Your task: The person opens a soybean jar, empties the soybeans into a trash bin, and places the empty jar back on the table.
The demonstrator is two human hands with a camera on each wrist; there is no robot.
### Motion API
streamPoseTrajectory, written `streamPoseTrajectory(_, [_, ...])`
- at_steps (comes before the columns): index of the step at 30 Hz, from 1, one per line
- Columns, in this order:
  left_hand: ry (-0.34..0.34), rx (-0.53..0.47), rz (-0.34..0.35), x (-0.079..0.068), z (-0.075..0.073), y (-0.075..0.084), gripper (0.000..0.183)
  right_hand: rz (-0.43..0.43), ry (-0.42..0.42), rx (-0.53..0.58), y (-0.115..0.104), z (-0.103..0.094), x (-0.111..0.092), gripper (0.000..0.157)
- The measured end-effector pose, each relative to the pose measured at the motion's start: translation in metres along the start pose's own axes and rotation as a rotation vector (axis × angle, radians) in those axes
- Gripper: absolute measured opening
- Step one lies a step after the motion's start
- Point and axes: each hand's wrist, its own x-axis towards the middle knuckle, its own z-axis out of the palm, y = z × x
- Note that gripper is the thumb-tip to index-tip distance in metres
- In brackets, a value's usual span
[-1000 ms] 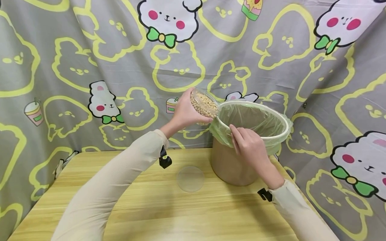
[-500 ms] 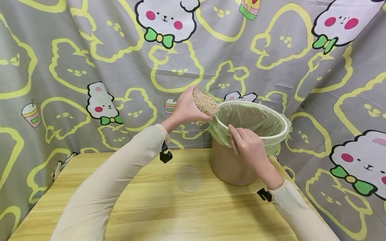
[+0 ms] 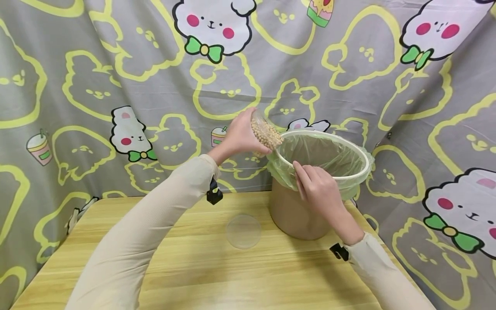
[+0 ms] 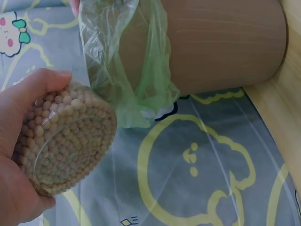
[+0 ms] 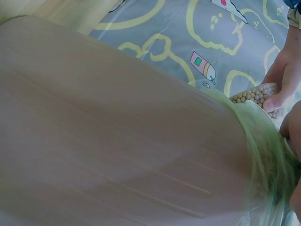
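Note:
My left hand (image 3: pixel 242 135) grips a clear round tub (image 3: pixel 265 131) full of pale dried beans, tipped with its mouth toward the trash can's rim. In the left wrist view the tub's bottom (image 4: pixel 75 146) faces the camera, with beans packed against it. The brown trash can (image 3: pixel 298 215) stands upright, lined with a green plastic trash bag (image 3: pixel 280 170) folded over its white rim. At the near side of that rim, my right hand (image 3: pixel 319 185) pinches the bag's edge against it. The right wrist view shows the tub (image 5: pixel 256 95) just beyond the rim.
A clear round lid (image 3: pixel 243 231) lies flat on the wooden table (image 3: pixel 193 267), left of the trash can. Behind the table hangs a grey patterned curtain (image 3: pixel 162 94), which also runs along the right side.
My left hand has tipped the tub further over and raised its bottom end slightly. The right hand stays at the rim.

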Motion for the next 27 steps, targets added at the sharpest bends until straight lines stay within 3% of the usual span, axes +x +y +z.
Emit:
streamPoseTrajectory(10, [-0.008,0.026,-0.031,0.000,-0.001,-0.002,0.128,-0.017,0.015,0.003,-0.002,0.001,0.000,0.030])
streamPoseTrajectory(27, [-0.040,0.181,-0.015,0.007,-0.003,0.009,0.127,-0.007,0.025,0.018,-0.002,0.000,0.000,0.030])
